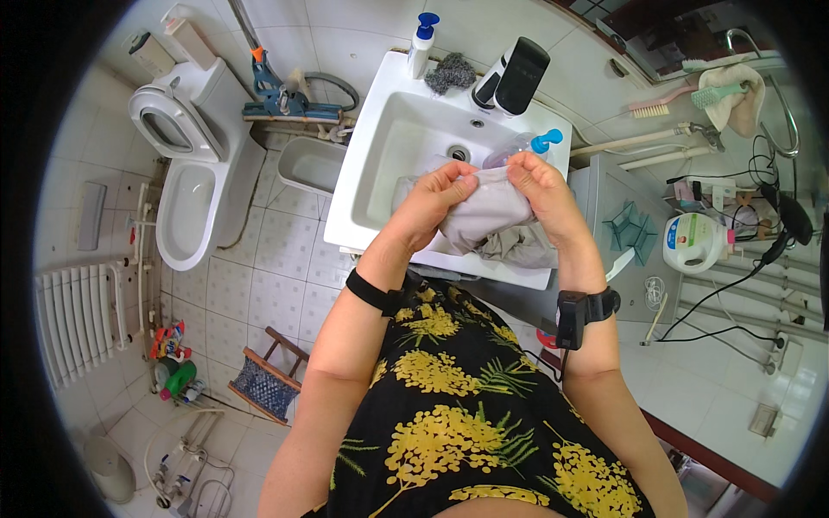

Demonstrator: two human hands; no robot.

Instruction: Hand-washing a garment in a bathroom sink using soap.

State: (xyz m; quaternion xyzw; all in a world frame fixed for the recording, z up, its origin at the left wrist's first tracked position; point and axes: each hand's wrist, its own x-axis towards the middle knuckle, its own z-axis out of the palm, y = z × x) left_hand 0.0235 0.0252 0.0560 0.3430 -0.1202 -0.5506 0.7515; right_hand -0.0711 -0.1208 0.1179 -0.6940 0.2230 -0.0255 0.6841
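Note:
Over the front half of a white washbasin (pixel 382 142), my left hand (pixel 443 201) and my right hand (pixel 537 191) pinch the top edge of a pale grey-pink cloth (pixel 489 210) between thumbs and fingers. The cloth hangs down between them. Below it, a crumpled greyish fabric (pixel 521 246) lies over the basin's front right rim; whether it is one piece with the held cloth I cannot tell. Behind my right hand a clear pump bottle with a blue head (pixel 547 139) stands in the basin, partly hidden. The drain hole (pixel 458 153) shows beyond my left hand.
On the basin's back ledge are a white pump bottle (pixel 421 48), a steel-wool scourer (pixel 450 72) and a black-and-white faucet unit (pixel 515 78). To the right, a grey cabinet top (pixel 622 285) bears a white jug (pixel 693 243). A toilet (pixel 188 207), a flat mop (pixel 291 107) and a small stool (pixel 269 382) stand left.

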